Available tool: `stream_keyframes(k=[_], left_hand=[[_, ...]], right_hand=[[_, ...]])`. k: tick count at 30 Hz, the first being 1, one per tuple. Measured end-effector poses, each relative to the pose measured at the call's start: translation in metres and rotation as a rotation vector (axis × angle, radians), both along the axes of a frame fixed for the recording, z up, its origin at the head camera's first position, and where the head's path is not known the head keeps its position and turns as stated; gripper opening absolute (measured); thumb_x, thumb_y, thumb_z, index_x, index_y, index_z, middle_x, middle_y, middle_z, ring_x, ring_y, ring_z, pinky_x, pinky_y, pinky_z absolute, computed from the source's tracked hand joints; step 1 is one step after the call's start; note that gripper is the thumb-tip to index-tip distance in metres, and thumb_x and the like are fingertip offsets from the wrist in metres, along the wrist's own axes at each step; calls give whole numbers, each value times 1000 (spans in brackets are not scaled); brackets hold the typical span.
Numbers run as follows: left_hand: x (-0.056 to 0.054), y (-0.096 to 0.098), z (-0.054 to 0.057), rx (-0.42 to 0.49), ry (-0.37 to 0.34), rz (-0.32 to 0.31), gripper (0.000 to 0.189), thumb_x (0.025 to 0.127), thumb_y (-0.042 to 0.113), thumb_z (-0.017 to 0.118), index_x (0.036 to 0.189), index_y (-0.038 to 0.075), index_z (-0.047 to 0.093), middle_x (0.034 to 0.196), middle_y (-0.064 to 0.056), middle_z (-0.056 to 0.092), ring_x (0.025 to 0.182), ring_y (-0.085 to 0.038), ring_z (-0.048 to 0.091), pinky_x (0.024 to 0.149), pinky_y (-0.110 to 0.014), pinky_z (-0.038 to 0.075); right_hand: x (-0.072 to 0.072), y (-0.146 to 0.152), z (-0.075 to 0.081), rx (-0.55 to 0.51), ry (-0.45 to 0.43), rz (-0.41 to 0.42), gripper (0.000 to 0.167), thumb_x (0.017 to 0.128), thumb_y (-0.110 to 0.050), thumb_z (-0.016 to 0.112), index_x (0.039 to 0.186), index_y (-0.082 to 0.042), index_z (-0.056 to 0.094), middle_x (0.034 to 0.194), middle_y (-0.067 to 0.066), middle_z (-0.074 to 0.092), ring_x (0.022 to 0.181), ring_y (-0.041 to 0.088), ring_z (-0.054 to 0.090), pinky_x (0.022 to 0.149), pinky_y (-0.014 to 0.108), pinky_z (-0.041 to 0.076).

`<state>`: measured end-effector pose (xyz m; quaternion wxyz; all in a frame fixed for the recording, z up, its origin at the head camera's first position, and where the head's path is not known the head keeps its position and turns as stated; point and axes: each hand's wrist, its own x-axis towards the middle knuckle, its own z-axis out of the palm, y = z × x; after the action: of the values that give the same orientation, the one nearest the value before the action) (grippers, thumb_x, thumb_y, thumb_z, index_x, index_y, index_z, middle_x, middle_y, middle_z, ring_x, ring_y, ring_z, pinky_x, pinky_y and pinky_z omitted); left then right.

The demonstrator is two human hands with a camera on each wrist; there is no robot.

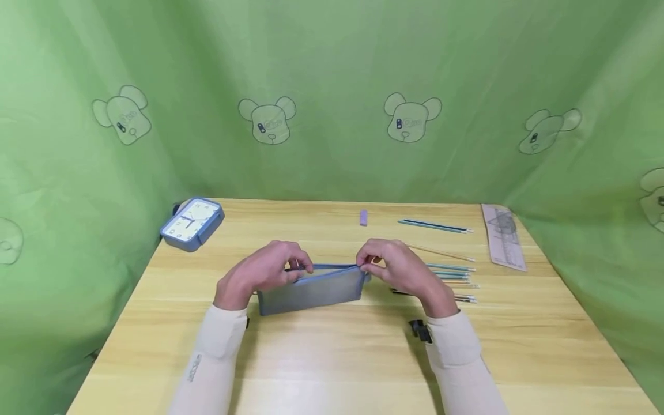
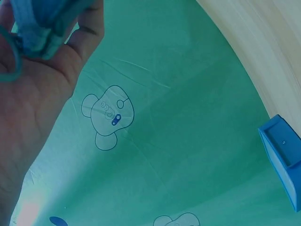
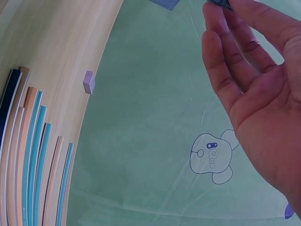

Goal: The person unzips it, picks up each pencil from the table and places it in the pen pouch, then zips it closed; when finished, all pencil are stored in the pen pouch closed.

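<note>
A grey pencil case [image 1: 311,294] with blue trim is held up between both hands in the head view, its top edge parted in a narrow gap. My left hand [image 1: 263,270] grips its left end, thumb and fingers at the blue rim. At the opposite top corner, my right hand [image 1: 403,270] pinches the rim between thumb and fingers. The left wrist view has the case's end [image 2: 40,28] and a thin loop against the palm. Only a small bit of the case [image 3: 220,4] shows at the right fingertips in the right wrist view.
Several pencils [image 1: 448,274] lie to the right, with a few more [image 1: 436,226] farther back. A purple eraser [image 1: 363,218] sits near the back edge. On the left stands a blue clock [image 1: 192,223]; a flat packet of rulers [image 1: 504,237] lies far right. Green curtain [image 1: 332,167] surrounds the table.
</note>
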<state>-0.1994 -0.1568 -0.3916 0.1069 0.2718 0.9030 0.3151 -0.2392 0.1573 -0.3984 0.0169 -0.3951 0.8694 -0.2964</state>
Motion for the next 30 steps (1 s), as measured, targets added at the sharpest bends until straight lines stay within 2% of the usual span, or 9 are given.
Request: stream_keyframes(k=[4, 8, 11, 14, 16, 17, 22, 25, 30], left_hand=[[3, 0, 1, -48, -31, 8, 30, 97, 4, 76, 126, 9, 79, 127, -7, 75, 104, -17, 69, 92, -33, 61], [4, 1, 5, -84, -38, 1, 39, 94, 4, 79, 132, 6, 76, 128, -11, 74, 102, -18, 68, 89, -30, 60], [4, 2, 8, -110, -6, -28, 33, 90, 1, 79, 124, 4, 78, 107, -10, 74, 87, -16, 64, 76, -24, 56], [4, 4, 11, -135, 28, -46, 18, 87, -1, 80, 104, 5, 77, 81, -4, 62, 72, -13, 56, 62, -21, 47], [4, 5, 13, -160, 44, -44, 15, 86, -1, 81, 96, 7, 73, 72, -1, 52, 67, -12, 51, 58, -21, 43], [5, 5, 13, -172, 41, -31, 17, 86, 0, 82, 100, 6, 75, 72, 1, 51, 66, -12, 50, 59, -21, 42], [3, 8, 13, -222, -12, 28, 43, 90, 5, 83, 133, 5, 74, 84, -4, 57, 68, -13, 45, 64, -25, 41], [2, 9, 11, -225, -25, 43, 48, 92, 4, 82, 138, 5, 71, 100, -11, 66, 76, -15, 50, 70, -28, 47], [6, 8, 6, -195, 20, 73, 56, 91, 4, 83, 145, 3, 66, 140, -11, 61, 112, -19, 62, 99, -30, 57]], right_hand=[[-2, -4, -2, -2, 25, 4, 12, 95, -1, 78, 100, -12, 77, 101, 1, 77, 93, 15, 74, 84, 31, 65], [-4, -8, -6, -15, 81, 8, 16, 93, 3, 79, 101, -12, 76, 102, 0, 77, 95, 17, 74, 85, 36, 66], [-6, -11, -8, -32, 149, 9, 18, 91, 5, 80, 99, -11, 76, 106, 0, 76, 100, 19, 74, 88, 40, 65], [-7, -12, -10, -49, 213, 7, 20, 89, 7, 82, 95, -11, 75, 111, 2, 73, 104, 22, 73, 89, 44, 64], [-8, -14, -11, -55, 241, 5, 21, 87, 7, 83, 92, -11, 74, 113, 4, 71, 104, 23, 71, 88, 44, 63], [-8, -15, -12, -58, 248, 6, 21, 87, 7, 83, 91, -11, 74, 112, 4, 70, 104, 23, 71, 88, 43, 63], [-10, -16, -15, -90, 190, 10, 20, 88, 10, 80, 89, -9, 74, 109, 4, 70, 99, 21, 71, 82, 32, 65], [-10, -16, -18, -117, 146, 15, 22, 88, 13, 79, 88, -8, 74, 107, 6, 71, 97, 21, 72, 79, 27, 66], [-12, -19, -22, -116, 144, 8, 25, 87, 13, 80, 86, -11, 74, 108, 5, 73, 99, 19, 73, 83, 30, 66]])
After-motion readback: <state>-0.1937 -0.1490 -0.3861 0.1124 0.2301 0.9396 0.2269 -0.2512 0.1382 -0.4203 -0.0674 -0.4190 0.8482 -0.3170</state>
